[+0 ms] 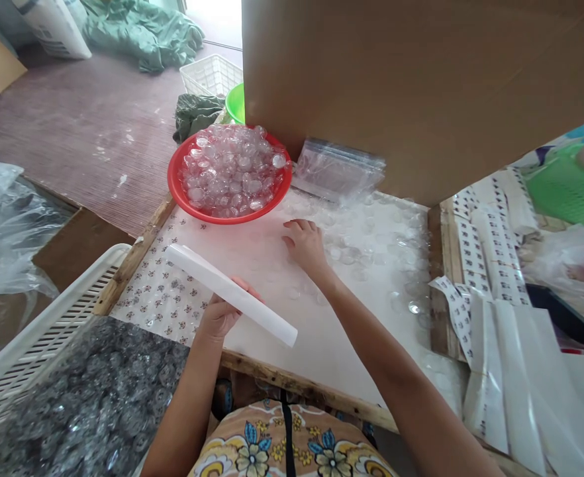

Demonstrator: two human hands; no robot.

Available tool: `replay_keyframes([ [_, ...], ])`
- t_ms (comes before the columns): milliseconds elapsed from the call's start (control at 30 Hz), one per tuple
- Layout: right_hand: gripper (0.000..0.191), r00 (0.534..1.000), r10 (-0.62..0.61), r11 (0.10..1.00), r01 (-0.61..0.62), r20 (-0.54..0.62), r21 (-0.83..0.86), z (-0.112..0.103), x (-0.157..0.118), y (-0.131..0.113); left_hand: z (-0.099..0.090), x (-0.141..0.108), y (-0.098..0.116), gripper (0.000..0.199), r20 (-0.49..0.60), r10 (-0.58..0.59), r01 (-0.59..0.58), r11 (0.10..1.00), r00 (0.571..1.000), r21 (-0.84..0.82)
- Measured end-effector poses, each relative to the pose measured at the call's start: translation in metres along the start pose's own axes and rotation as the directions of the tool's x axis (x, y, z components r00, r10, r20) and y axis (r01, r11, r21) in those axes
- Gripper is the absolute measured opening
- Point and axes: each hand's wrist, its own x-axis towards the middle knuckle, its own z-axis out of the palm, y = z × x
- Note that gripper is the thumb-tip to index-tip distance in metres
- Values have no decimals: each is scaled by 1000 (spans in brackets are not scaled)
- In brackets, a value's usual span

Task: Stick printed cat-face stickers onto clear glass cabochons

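Observation:
A rolled white sheet (pixel 232 293) slants across the front left of the white work surface (pixel 267 248), with my left hand (pixel 226 310) wrapped round its middle. Beyond it, my right hand (pixel 304 244) hovers over or rests on the surface, fingers bent and apart, nothing visible between them. Just behind my hands sits a red basin (pixel 227 218) heaped with clear round plastic pieces (pixel 232 173). More clear discs (pixel 351 255) lie scattered to the right of my right hand. Small printed figures (pixel 157 291) show on the surface's left part.
A tall cardboard panel (pixel 396 86) stands at the back, with clear plastic bags (pixel 339 169) at its foot. White basket (pixel 113 265) and dark plastic pieces (pixel 93 391) are at left. Printed strips (pixel 500 252) lie right, beyond the wooden edge (pixel 441 265).

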Motion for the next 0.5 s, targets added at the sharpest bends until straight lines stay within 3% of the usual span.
replay_keyframes([
  [67,32,998,39,999,-41,-47,-33,-2,-7,9,-1,0,0,33,2,-5,5,1000,1000,-3],
  [167,34,999,40,999,-39,-21,2,0,-16,22,-1,0,0,31,13,-14,14,1000,1000,-6],
  [300,33,999,33,992,-31,-17,121,-3,-21,38,0,-1,0,30,9,-12,12,1000,1000,-4],
  [500,24,971,216,900,-157,-103,407,-24,-16,49,0,-1,0,29,16,-6,5,1000,1000,26],
])
